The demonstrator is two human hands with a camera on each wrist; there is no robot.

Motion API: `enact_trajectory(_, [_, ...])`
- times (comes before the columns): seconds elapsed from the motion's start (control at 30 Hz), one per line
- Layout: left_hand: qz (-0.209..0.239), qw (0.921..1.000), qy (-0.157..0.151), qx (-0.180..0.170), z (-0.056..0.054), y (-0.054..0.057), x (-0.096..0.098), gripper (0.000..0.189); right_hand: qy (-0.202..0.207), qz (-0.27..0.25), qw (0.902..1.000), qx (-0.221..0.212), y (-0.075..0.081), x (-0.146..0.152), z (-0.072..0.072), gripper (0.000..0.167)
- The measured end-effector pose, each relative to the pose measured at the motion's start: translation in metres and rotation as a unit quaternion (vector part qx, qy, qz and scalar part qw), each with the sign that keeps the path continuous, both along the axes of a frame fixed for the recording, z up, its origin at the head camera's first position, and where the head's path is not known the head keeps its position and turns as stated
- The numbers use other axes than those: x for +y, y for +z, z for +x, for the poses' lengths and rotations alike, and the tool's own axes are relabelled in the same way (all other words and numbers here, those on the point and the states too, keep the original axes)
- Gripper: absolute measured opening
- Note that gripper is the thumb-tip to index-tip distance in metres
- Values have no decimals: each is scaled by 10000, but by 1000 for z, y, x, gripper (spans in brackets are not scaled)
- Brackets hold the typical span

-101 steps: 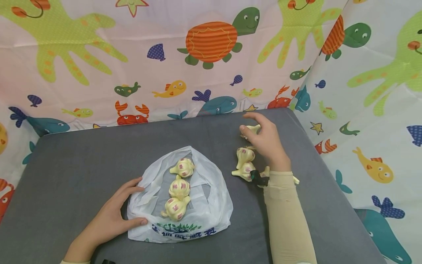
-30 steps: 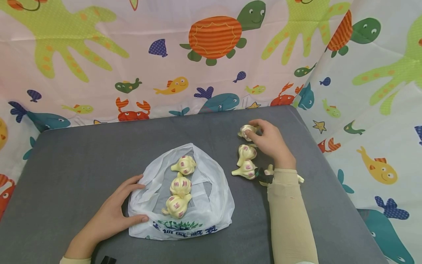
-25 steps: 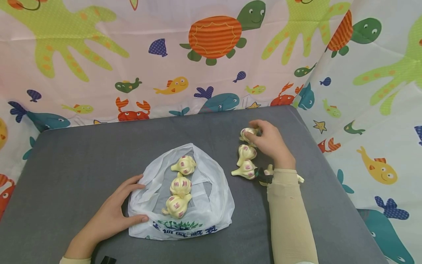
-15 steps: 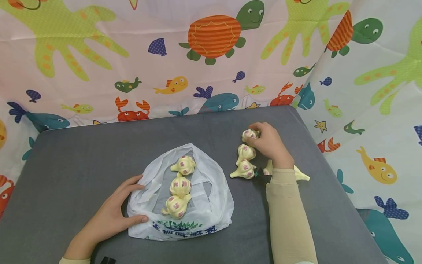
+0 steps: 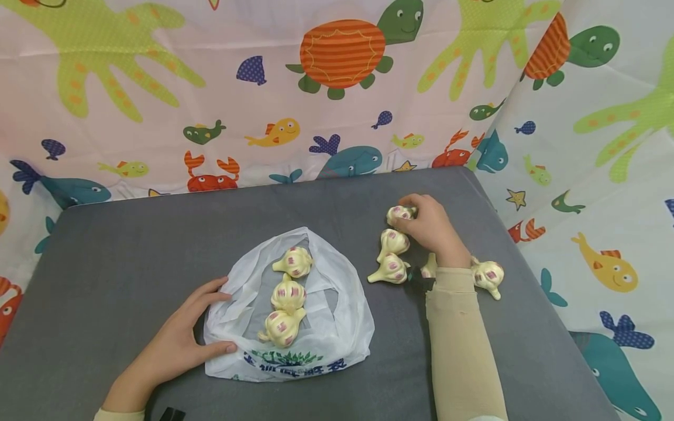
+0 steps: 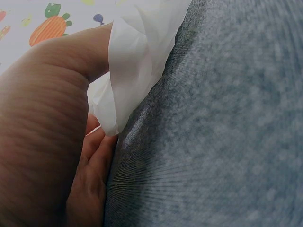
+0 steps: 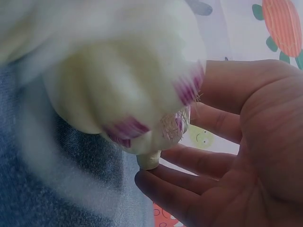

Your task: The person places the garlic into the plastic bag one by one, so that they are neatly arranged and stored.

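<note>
My right hand (image 5: 429,225) holds a garlic bulb (image 5: 398,215) between thumb and fingers at the back right of the table. In the right wrist view its fingers (image 7: 203,158) curve beside the purple-marked bulbs, and a blurred bulb (image 7: 128,80) fills much of the frame. Two garlic bulbs (image 5: 392,245) lie just in front of the held one. My left hand (image 5: 174,345) rests at the left rim of a white plastic bag (image 5: 344,327), thumb and fingers spread apart. In the left wrist view the plastic (image 6: 135,52) covers the thumb's tip. Three garlic bulbs (image 5: 288,296) sit in the bag's opening.
Beside the right sleeve (image 5: 458,333) lies another garlic bulb (image 5: 487,276); a further bulb (image 5: 429,266) is partly hidden behind the wrist. Grey cloth (image 5: 131,251) covers the table. A curtain printed with sea animals (image 5: 342,55) stands along the back and right edges.
My right hand has closed from a spread pose round the back garlic bulb and turned it. The bulb right of the sleeve has rolled out into fuller view. The left hand stays put.
</note>
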State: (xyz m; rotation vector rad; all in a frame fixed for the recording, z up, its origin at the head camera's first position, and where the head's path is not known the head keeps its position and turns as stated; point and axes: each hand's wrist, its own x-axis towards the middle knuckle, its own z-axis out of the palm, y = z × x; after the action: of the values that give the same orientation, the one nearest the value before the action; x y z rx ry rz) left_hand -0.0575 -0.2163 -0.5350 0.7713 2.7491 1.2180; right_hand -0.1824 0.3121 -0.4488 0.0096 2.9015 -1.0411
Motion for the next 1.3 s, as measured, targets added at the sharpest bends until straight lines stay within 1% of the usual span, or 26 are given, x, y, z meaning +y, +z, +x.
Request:
enact_trajectory(0.37, [64, 9999, -41, 94, -2, -1, 0, 85, -14, -60, 10000, -44, 1, -1, 1, 52])
enact_trajectory(0.53, [78, 9999, -78, 95, -4, 1, 0, 85, -23, -74, 9999, -97, 2, 0, -1, 52])
enact_trajectory(0.83, [90, 9999, -69, -24, -3, 4, -1, 81, -43, -88, 9999, -138, 2, 0, 0, 54])
enact_trajectory(1.1, [64, 10000, -50, -28, -1, 4, -1, 81, -54, -126, 9998, -132, 2, 2, 0, 53])
enact_trajectory(1.3, [25, 10000, -37, -59, -2, 3, -2, 81, -94, -162, 9998, -117, 3, 2, 1, 52])
